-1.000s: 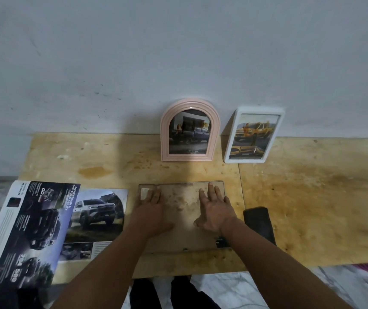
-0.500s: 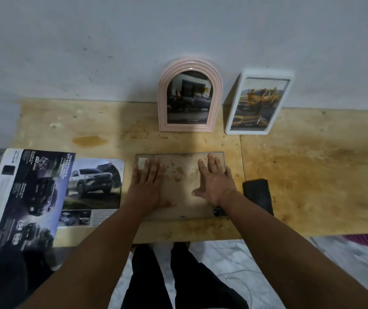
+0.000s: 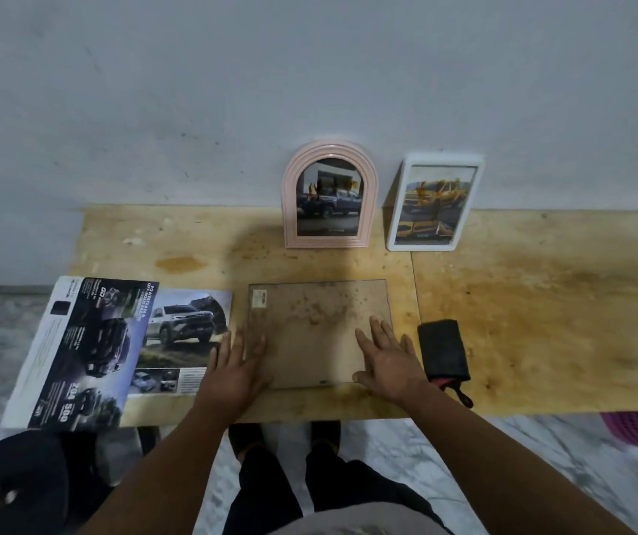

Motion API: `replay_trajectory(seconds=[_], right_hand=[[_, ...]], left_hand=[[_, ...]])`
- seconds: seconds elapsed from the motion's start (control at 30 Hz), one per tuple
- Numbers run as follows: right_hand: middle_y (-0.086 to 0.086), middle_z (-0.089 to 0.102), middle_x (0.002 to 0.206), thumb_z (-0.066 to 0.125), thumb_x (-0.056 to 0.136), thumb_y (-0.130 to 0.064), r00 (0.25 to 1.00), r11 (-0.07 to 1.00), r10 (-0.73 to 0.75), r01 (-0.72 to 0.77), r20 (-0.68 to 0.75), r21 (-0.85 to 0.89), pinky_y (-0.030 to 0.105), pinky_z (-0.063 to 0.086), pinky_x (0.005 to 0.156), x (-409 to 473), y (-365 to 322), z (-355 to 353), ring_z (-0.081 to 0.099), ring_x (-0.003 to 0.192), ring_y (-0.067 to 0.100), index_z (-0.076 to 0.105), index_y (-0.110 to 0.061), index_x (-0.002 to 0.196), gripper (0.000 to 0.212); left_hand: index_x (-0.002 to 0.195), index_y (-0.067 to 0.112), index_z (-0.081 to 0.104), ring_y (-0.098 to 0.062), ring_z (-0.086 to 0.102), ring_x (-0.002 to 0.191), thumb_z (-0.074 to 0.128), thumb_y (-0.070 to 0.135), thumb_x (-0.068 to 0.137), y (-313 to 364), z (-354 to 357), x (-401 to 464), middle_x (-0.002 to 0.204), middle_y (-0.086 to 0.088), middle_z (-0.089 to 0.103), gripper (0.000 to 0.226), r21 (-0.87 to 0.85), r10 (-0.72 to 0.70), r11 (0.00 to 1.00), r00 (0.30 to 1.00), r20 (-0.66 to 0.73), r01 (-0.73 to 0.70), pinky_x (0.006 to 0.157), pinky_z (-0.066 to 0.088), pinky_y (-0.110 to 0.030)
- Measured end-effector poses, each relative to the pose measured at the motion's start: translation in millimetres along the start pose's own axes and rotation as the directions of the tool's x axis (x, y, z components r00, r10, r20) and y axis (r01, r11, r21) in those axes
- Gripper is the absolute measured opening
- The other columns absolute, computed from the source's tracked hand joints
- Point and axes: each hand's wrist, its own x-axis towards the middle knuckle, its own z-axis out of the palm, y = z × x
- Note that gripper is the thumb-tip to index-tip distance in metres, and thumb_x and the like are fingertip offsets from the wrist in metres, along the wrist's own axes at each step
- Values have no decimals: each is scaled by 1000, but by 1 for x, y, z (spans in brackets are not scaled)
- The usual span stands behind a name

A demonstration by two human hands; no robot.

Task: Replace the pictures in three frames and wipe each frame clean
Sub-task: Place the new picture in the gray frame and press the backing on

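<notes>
The flat frame point(image 3: 317, 334) lies face down at the table's point(image 3: 541, 303) front centre. The left hand point(image 3: 234, 374) and right hand point(image 3: 391, 361) rest on its near corners, fingers spread and straight. A folded black cloth point(image 3: 443, 351) lies just right of the frame.

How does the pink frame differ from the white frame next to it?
The pink frame has an arched top and shows a dark blue truck; the white frame is rectangular and shows yellow vehicles. The pink frame faces the camera squarely, while the white frame tilts sideways. Both stand on the wooden table at the wall.
</notes>
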Motion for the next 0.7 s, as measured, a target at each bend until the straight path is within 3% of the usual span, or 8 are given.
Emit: replay_trajectory(seconds=[0.1, 0.2, 0.3, 0.37, 0.43, 0.53, 0.63, 0.7], right_hand=[[6, -26, 167, 51, 99, -56, 1000, 1000, 17, -17, 16, 22, 60, 5, 124, 3, -1, 0, -19, 156, 28, -5, -31, 163, 88], [4, -30, 166, 51, 99, -54, 999, 999, 30, -31, 38, 40, 61, 5, 124, 6, -3, -2, -21, 155, 27, -6, -33, 163, 88], [3, -32, 164, 51, 99, -50, 998, 998, 3, -7, 65, 66, 62, 6, 122, 7, 0, -5, -23, 154, 26, -7, -33, 162, 88], [-2, -27, 166, 53, 99, -45, 996, 986, -42, 28, 83, 166, 61, 12, 122, 10, 9, -14, -18, 156, 24, -2, -32, 163, 86], [-10, -7, 168, 58, 98, -44, 996, 923, -74, 51, 47, 382, 49, 24, 124, 9, 17, -29, 1, 158, 22, 8, -35, 163, 83], [-12, 38, 156, 68, 93, -46, 993, 805, 93, -29, -78, 593, 26, 41, 110, 0, 22, -41, 43, 142, 16, 27, -37, 159, 78], [-3, 61, 128, 69, 85, -50, 961, 724, 264, -142, -81, 675, 35, 55, 96, -3, 28, -22, 63, 111, 20, 51, -40, 129, 48], [7, 63, 114, 73, 79, -54, 952, 657, 305, -207, -5, 725, 40, 57, 88, -5, 31, -6, 63, 98, 23, 51, -31, 111, 46]], left_hand=[[160, 44, -1, -38, -2, 156, -3, 85, 84, 0, 3, -1, 169, -12, -11, 87, -33, -36, 999, 999, -9, 36, 121, 22, -56], [158, 48, -7, -35, 1, 156, 9, 82, 88, -2, 8, -1, 170, -9, -7, 79, -24, -51, 998, 998, -34, 50, 121, 22, -56], [160, 43, 13, -40, 14, 154, 32, 74, 91, 0, 8, 2, 168, -16, 18, 78, 18, -68, 998, 998, -14, 68, 119, 14, -59], [156, 39, 29, -36, 8, 154, 57, 62, 89, 4, -1, 8, 164, -19, 29, 77, 43, -68, 997, 998, 6, 68, 118, 14, -64], [158, 38, 24, -34, 4, 157, 60, 53, 92, 12, -16, 11, 167, -14, 17, 77, 42, -81, 996, 994, 79, 78, 122, 14, -62], [158, 34, 18, -35, 28, 148, 56, 47, 95, 26, -39, 7, 165, -9, 14, 74, -19, -129, 991, 977, 170, 134, 116, 33, -51], [156, 26, 25, -32, 50, 131, 58, 42, 96, 31, -47, -2, 155, -9, 29, 70, -224, -176, 951, 968, 178, 214, 99, 49, -40], [157, 22, 26, -31, 51, 131, 61, 38, 95, 32, -44, -6, 152, -10, 35, 73, -344, -218, 899, 958, 186, 271, 99, 49, -37]])
